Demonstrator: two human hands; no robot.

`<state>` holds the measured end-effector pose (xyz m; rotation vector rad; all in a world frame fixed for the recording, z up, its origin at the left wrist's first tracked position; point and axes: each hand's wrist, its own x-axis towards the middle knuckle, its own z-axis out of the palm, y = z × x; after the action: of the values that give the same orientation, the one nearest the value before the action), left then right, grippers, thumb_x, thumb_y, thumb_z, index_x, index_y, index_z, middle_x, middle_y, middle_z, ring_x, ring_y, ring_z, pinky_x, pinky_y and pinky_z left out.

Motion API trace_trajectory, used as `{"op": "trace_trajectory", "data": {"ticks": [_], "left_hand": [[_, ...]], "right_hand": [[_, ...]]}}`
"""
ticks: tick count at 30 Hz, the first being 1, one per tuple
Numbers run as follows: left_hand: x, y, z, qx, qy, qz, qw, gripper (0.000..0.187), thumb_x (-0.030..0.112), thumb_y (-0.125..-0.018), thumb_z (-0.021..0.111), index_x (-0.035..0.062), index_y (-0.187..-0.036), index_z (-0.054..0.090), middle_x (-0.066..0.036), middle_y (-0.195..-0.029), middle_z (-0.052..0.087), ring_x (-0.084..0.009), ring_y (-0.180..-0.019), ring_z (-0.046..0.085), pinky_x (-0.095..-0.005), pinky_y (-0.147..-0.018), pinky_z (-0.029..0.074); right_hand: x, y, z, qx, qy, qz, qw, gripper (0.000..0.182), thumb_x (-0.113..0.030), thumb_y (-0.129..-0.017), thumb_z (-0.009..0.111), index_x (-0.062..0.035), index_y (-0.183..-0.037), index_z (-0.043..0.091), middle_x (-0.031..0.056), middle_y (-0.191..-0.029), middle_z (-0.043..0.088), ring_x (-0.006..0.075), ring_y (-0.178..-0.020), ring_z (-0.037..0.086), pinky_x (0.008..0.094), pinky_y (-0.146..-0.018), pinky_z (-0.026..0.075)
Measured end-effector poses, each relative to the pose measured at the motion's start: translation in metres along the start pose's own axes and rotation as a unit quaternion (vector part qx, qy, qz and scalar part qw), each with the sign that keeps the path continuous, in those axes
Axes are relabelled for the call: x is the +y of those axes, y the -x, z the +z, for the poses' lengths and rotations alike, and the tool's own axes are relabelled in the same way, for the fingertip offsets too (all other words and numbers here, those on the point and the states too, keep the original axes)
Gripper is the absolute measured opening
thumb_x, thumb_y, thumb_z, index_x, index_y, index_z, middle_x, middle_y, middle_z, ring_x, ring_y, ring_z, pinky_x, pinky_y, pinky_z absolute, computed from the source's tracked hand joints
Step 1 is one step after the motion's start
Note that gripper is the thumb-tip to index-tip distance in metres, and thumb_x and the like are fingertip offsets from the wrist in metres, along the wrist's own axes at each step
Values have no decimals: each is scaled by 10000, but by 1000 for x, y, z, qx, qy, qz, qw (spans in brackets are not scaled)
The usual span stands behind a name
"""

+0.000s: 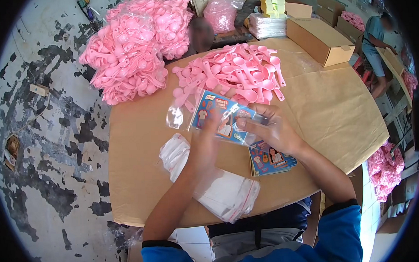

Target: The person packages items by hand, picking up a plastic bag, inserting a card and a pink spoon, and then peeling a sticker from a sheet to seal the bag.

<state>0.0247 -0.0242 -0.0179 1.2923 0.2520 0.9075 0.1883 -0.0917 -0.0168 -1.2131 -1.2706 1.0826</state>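
A blue printed card (207,104), with clear plastic about it, is held above the table between my two hands. My left hand (209,128), blurred by motion, grips the card's left part, with fingertips showing past its top edge. My right hand (276,131) closes on the card's right end, thumb on top. Just below the right hand lies a stack of similar blue cards (268,162). Clear plastic bags (228,192) are spread under my left forearm, and more bags (174,153) lie to their left. A small clear packet (175,117) sits left of the card.
Loose pink measuring spoons (244,72) are heaped beyond my hands on the paper-covered table (328,108). Large bags of pink spoons (128,46) stand at the far left. A cardboard box (321,40) sits at the back right. Other people (377,42) are nearby.
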Motion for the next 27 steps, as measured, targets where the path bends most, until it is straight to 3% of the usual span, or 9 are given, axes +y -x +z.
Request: {"op": "trace_trajectory", "data": {"ticks": [2, 3, 6, 9, 13, 20, 21, 24, 27], "left_hand": [[8, -5, -4, 3, 105, -17, 994, 571, 351, -1017, 347, 55, -1483, 203, -156, -1450, 403, -232, -1228, 506, -394, -1045, 409], [11, -5, 1, 20, 68, -13, 997, 551, 388, -1034, 218, 33, -1451, 277, -165, -1438, 416, -231, -1250, 493, -385, -1064, 381], [4, -6, -3, 5, 108, 9, 994, 505, 305, -1028, 350, 19, -1441, 297, -185, -1403, 456, -229, -1230, 512, -382, -1046, 401], [-4, -1, -2, -42, -47, 49, 997, 498, 253, -991, 460, 60, -1427, 316, -197, -1396, 453, -261, -1222, 514, -416, -1022, 424], [-6, 2, -7, -21, -17, 28, 999, 381, 70, -912, 589, 67, -1261, 437, -191, -1300, 533, -260, -1187, 548, -397, -985, 458], [-5, 8, -1, -81, -137, 61, 985, 575, -47, -748, 723, 78, -1234, 442, -160, -1267, 545, -249, -1198, 532, -400, -995, 458], [-9, 2, -9, -95, -106, 101, 985, 575, -58, -763, 696, 78, -1257, 437, -154, -1262, 544, -249, -1207, 521, -406, -1010, 439], [-6, 1, -20, 13, -12, 104, 994, 557, -50, -793, 661, 70, -1283, 425, -137, -1256, 551, -254, -1223, 508, -413, -1034, 411], [5, -8, -19, 117, -10, 145, 982, 515, -44, -789, 692, 54, -1241, 464, -149, -1224, 561, -216, -1111, 579, -373, -912, 507]], "right_hand": [[1, 1, 3, 21, -25, 33, 999, 255, -262, -911, 664, -48, -1049, 662, 20, -824, 650, 71, -693, 605, 234, -567, 504], [4, 0, 5, 19, -51, 9, 998, 250, -256, -910, 665, -47, -1047, 657, 21, -825, 648, 70, -701, 605, 232, -575, 505], [9, -2, 10, 6, -100, -29, 995, 238, -234, -912, 663, -43, -1053, 647, 20, -841, 643, 65, -727, 600, 224, -596, 502], [14, 0, 4, -12, -88, -16, 996, 218, -202, -918, 656, -37, -1060, 643, 12, -877, 644, 61, -750, 587, 219, -608, 493], [13, -1, 6, -22, -106, -26, 994, 157, -166, -893, 686, -38, -970, 638, 5, -892, 645, 47, -745, 569, 216, -596, 471], [21, -2, 10, -14, -65, -115, 991, 194, -215, -924, 648, -38, -996, 612, 14, -924, 631, 52, -748, 560, 252, -625, 492], [17, -1, 8, -24, -92, -70, 993, 218, -258, -932, 630, -49, -993, 605, 18, -939, 631, 66, -765, 565, 278, -644, 502], [4, 0, -6, -53, -186, 26, 981, 296, -366, -951, 581, -73, -990, 586, 27, -950, 630, 91, -782, 570, 324, -671, 522], [-7, -3, -17, -34, -170, 38, 984, 300, -361, -968, 550, -64, -976, 587, 23, -860, 621, 75, -732, 566, 289, -623, 511]]}}
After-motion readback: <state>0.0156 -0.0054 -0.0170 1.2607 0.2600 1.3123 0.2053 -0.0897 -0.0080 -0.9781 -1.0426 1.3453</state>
